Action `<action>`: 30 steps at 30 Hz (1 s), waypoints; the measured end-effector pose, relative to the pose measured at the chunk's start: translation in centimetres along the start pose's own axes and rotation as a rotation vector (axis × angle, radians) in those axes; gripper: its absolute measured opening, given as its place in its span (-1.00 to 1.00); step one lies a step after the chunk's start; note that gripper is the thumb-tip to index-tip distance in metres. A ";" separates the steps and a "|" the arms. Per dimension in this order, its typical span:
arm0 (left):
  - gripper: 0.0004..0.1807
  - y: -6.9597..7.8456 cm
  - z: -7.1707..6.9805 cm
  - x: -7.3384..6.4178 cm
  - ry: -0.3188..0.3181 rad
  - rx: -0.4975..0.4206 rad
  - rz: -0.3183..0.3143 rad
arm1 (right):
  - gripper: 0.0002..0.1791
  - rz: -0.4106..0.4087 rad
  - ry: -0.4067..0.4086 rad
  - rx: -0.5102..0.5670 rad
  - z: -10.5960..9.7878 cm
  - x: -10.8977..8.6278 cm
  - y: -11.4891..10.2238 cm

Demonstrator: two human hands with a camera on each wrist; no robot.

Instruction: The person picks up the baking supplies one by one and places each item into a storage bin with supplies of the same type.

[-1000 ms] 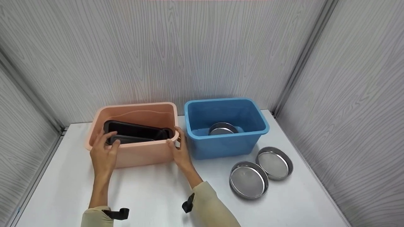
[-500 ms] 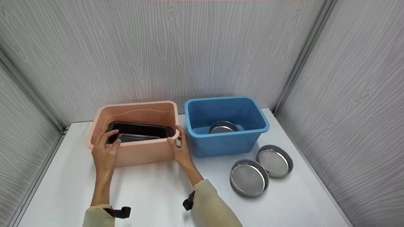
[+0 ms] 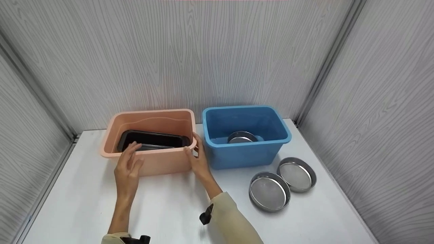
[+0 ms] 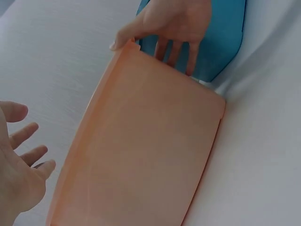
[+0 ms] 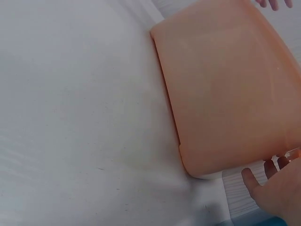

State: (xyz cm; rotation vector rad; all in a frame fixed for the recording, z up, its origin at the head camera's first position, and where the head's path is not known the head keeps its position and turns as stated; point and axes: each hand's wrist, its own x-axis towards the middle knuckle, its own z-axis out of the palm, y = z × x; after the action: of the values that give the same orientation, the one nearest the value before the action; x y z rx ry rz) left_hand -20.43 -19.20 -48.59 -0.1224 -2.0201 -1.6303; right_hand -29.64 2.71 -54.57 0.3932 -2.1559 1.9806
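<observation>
In the head view, a peach plastic bin (image 3: pixel 162 161) stands at the back left, with black loaf pans (image 3: pixel 154 137) inside, partly hidden by its front wall. My right hand (image 3: pixel 200 164) grips the bin's front right corner, thumb at the front rim and fingers along the right side. The left wrist view also shows this right hand (image 4: pixel 176 21) at the corner. My left hand (image 3: pixel 127 174) is in front of the bin's left half with fingers loosely bent. Seen from the left wrist, that hand (image 4: pixel 23 169) holds nothing and is apart from the rim.
A blue bin (image 3: pixel 244 154) stands close to the right of the peach one, with a round metal pan (image 3: pixel 242 137) inside. Two more round pans (image 3: pixel 269 191) lie side by side on the white table (image 3: pixel 169 210) at the right. Grey wood-grain walls (image 3: pixel 217 54) enclose the table.
My left hand has come away from the peach bin's left rim, moving right and toward me. The black pans lie a little differently inside. My right hand keeps its grip on the corner.
</observation>
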 end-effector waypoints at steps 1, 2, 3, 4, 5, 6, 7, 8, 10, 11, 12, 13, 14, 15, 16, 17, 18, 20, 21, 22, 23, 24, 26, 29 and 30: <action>-0.55 0.1 0.4 -0.2 -0.007 -0.006 -0.001 | -0.27 0.004 0.004 -0.002 -0.1 0.0 -0.1; -0.55 0.2 0.8 -0.5 -0.013 -0.011 -0.002 | -0.27 0.009 0.009 -0.005 -0.1 0.0 -0.2; -0.55 0.3 1.2 -0.7 -0.023 -0.016 -0.005 | -0.27 0.011 0.008 -0.005 -0.1 0.0 -0.3; -0.55 0.4 1.6 -1.0 -0.031 -0.021 -0.007 | -0.27 0.013 0.007 -0.005 -0.2 -0.1 -0.4; -0.55 0.5 2.0 -1.2 -0.041 -0.025 -0.008 | -0.26 0.019 0.006 -0.012 -0.2 -0.1 -0.6; -0.55 0.5 2.4 -1.3 -0.047 -0.031 -0.008 | -0.25 0.026 0.003 -0.016 -0.3 -0.2 -0.8; -0.56 0.6 2.8 -1.5 -0.054 -0.037 -0.006 | -0.24 0.034 -0.001 -0.016 -0.4 -0.2 -1.0; -0.56 0.7 3.1 -1.6 -0.060 -0.043 -0.001 | -0.24 0.037 -0.006 -0.012 -0.5 -0.3 -1.1; -0.56 0.8 3.9 -1.7 -0.072 -0.045 0.012 | -0.22 0.032 -0.014 0.005 -0.8 -0.4 -1.4; -0.56 1.0 4.2 -1.8 -0.080 -0.043 0.018 | -0.21 0.031 -0.015 0.012 -0.9 -0.5 -1.5; -0.56 1.0 4.6 -1.9 -0.088 -0.039 0.024 | -0.20 0.030 -0.017 0.020 -1.1 -0.6 -1.5; -0.56 1.1 5.0 -2.0 -0.097 -0.030 0.030 | -0.19 0.030 -0.018 0.030 -1.3 -0.9 -1.4; -0.55 1.2 5.4 -2.1 -0.107 -0.024 0.038 | -0.17 0.030 -0.020 0.042 -1.5 -1.1 -1.3; -0.55 1.3 5.8 -2.2 -0.115 -0.018 0.049 | -0.17 0.034 -0.020 0.047 -1.7 -1.5 -1.3; -0.55 1.5 6.2 -2.4 -0.117 -0.018 0.057 | -0.15 0.045 -0.020 0.049 -1.9 -1.9 -1.2; -0.54 1.5 6.6 -2.5 -0.120 -0.029 0.065 | -0.15 0.061 -0.017 0.058 -2.2 -2.3 -1.2; -0.53 1.5 7.1 -2.7 -0.124 -0.045 0.076 | -0.17 0.073 -0.014 0.068 -2.4 -2.8 -1.1; -0.51 1.6 7.8 -2.9 -0.137 -0.088 0.093 | -0.23 0.088 -0.011 0.095 -3.1 -3.6 -1.3; -0.50 1.6 8.2 -3.0 -0.147 -0.109 0.094 | -0.27 0.094 -0.007 0.104 -3.4 -3.9 -1.5; -0.49 1.7 8.6 -3.1 -0.159 -0.129 0.088 | -0.30 0.103 -0.004 0.116 -3.8 -4.2 -1.7; -0.48 1.6 8.8 -3.2 -0.179 -0.144 0.082 | -0.35 0.105 -0.001 0.125 -4.1 -4.4 -1.8; -0.48 1.6 9.1 -3.3 -0.198 -0.152 0.072 | -0.37 0.110 0.002 0.131 -4.5 -4.7 -2.0; -0.48 1.7 10.0 -3.4 -0.240 -0.155 0.039 | -0.40 0.123 0.009 0.140 -5.4 -5.1 -2.3; -0.46 1.6 11.3 -3.4 -0.295 -0.147 -0.006 | -0.43 0.140 0.023 0.146 -6.9 -5.7 -2.6; -0.46 1.6 11.7 -3.4 -0.311 -0.145 -0.019 | -0.44 0.145 0.029 0.152 -7.4 -5.9 -2.6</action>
State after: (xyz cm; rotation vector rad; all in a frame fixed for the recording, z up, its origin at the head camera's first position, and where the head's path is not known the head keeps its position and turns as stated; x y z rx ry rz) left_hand -20.96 -7.01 -50.27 -0.4348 -2.1278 -1.8647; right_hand -23.51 10.23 -53.32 0.2337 -2.0772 2.2222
